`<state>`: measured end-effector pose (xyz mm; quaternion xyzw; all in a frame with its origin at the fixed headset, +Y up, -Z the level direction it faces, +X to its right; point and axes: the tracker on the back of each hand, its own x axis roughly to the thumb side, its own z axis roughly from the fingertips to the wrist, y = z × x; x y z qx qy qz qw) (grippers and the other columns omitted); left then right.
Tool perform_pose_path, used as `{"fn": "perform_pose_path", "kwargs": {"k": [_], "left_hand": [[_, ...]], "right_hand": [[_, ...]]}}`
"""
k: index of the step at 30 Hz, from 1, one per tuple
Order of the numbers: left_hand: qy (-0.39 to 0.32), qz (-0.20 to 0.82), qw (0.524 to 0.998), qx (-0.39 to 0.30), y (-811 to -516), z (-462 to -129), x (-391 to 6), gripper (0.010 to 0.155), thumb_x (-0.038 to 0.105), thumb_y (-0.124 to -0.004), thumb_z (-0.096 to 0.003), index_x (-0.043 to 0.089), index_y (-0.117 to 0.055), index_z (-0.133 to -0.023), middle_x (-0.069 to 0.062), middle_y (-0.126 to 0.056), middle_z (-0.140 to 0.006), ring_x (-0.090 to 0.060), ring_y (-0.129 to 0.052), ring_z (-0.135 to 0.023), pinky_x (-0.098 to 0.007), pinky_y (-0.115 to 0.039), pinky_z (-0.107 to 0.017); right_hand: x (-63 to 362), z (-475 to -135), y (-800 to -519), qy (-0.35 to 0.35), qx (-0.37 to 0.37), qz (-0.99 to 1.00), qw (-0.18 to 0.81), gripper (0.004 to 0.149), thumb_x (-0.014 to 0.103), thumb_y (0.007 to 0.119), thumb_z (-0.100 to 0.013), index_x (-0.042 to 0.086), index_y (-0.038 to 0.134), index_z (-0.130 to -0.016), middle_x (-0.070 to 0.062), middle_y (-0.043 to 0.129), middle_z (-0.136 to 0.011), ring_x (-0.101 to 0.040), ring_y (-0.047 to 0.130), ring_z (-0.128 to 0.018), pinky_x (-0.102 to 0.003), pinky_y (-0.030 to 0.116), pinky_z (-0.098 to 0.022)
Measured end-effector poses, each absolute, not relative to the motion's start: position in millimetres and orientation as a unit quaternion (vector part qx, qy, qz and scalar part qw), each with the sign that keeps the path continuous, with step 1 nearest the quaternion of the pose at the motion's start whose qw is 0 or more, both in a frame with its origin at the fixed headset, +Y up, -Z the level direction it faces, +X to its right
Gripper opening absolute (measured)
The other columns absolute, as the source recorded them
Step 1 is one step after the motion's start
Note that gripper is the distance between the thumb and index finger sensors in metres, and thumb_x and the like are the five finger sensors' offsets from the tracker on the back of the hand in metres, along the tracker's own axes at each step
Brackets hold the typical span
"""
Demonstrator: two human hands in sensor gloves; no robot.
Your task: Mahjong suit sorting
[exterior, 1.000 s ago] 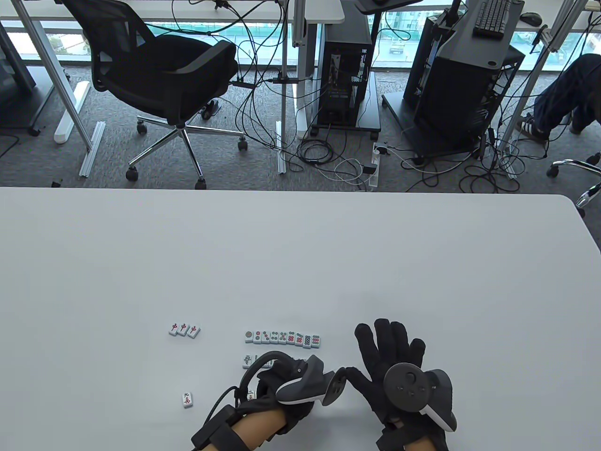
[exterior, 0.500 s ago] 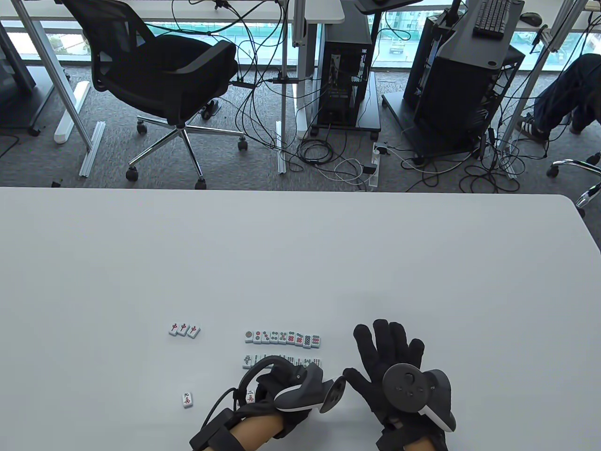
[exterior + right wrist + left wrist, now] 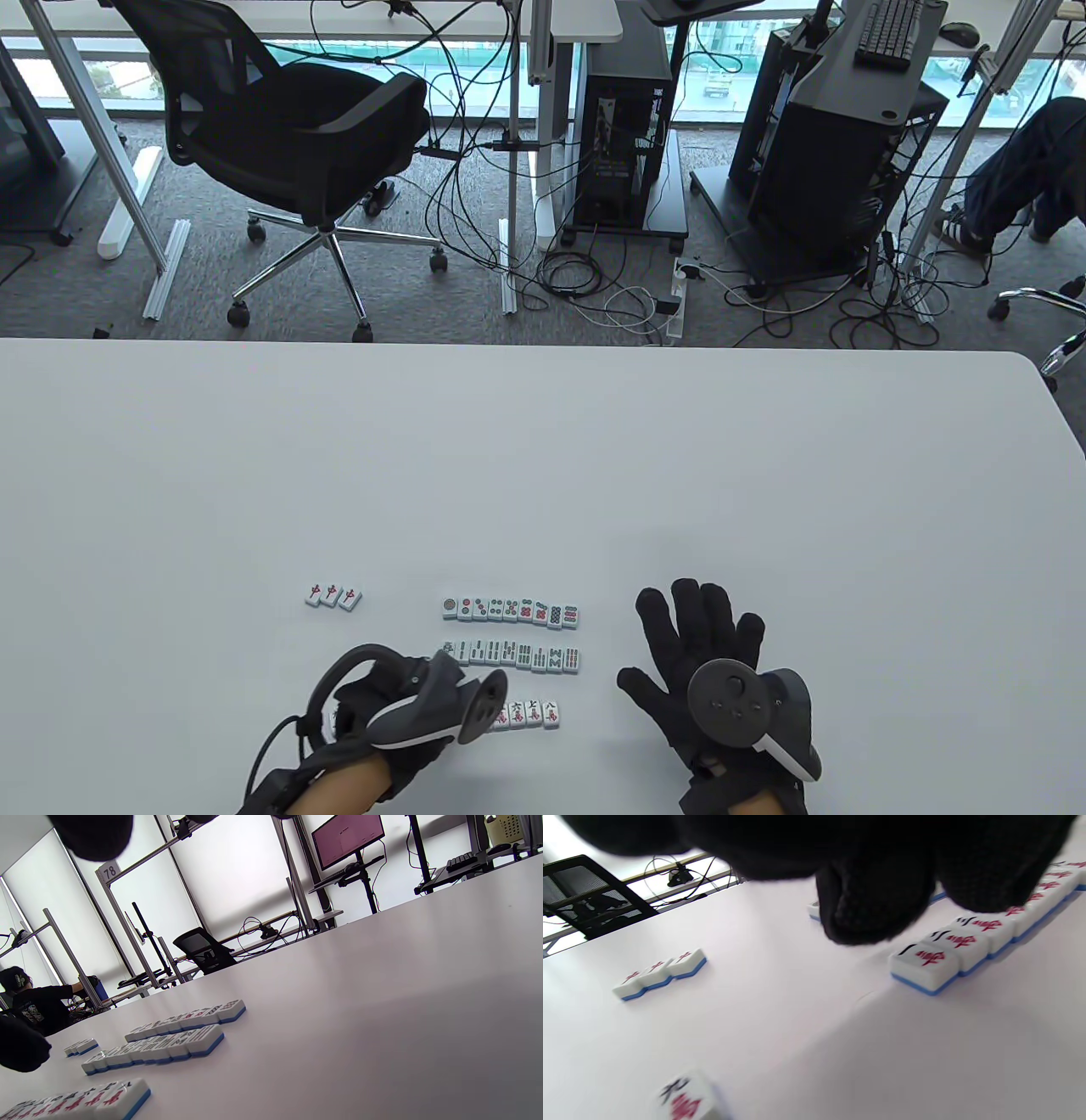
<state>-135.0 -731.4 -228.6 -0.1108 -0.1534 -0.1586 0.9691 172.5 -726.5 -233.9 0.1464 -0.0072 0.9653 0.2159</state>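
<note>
Our left hand [image 3: 382, 722], grip unclear, hangs over the lone tile [image 3: 685, 1099] at lower left; next, join it to the red-word row [image 3: 528, 714]. Right hand [image 3: 713, 662] lies open.

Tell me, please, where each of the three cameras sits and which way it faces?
Table view: high at the person's side, looking down the table; left hand and right hand show.
Left wrist view: under the left hand, low over the table; fingertips above the character tiles.
Right wrist view: near the tabletop, facing across the room; fingertip on top.
All three share the three red tiles.
</note>
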Motion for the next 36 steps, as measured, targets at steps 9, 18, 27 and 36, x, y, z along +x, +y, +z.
{"fn": "perform_pose_path", "kwargs": {"k": [9,18,27,36], "left_hand": [[-0.042,-0.136,0.976,-0.166,-749.4,-218.8,-214.5,0.066,0.052,-0.088,-0.0266,0.02,-0.083,-0.084,0.013,-0.102,-0.041,-0.01,-0.097,-0.013,-0.038,-0.086,-0.024],[-0.058,-0.175,0.972,-0.147,-767.8,-222.0,-207.3,0.065,0.051,-0.086,-0.0284,0.013,-0.081,-0.08,0.014,-0.101,-0.04,-0.009,-0.097,-0.014,-0.038,-0.087,-0.024],[-0.16,-0.082,0.977,-0.111,-731.8,-228.7,-123.7,0.063,0.053,-0.086,-0.0292,0.013,-0.084,-0.078,0.014,-0.101,-0.038,-0.008,-0.096,-0.011,-0.037,-0.087,-0.022],[-0.252,-0.075,0.963,-0.067,-729.6,-240.7,-10.6,0.063,0.054,-0.086,-0.0287,0.013,-0.085,-0.077,0.015,-0.101,-0.036,-0.007,-0.095,-0.008,-0.036,-0.087,-0.02]], "right_hand": [[170.7,-234.4,-730.2,0.002,0.143,0.969,0.204,0.076,0.06,0.061,-0.052,0.034,0.021,-0.112,-0.012,0.019,-0.118,-0.042,0.005,-0.105,-0.071,0.01,-0.07],[171.0,-234.4,-730.0,0.004,0.138,0.969,0.207,0.076,0.06,0.061,-0.052,0.034,0.021,-0.112,-0.012,0.02,-0.118,-0.042,0.005,-0.105,-0.071,0.01,-0.07],[170.6,-235.1,-729.7,0.001,0.144,0.965,0.22,0.076,0.06,0.061,-0.052,0.034,0.02,-0.112,-0.011,0.012,-0.119,-0.041,0.003,-0.105,-0.071,0.008,-0.07],[174.0,-235.3,-727.8,-0.006,0.138,0.964,0.228,0.076,0.06,0.061,-0.052,0.035,0.02,-0.112,-0.011,0.012,-0.119,-0.041,0.003,-0.105,-0.071,0.008,-0.07]]}}
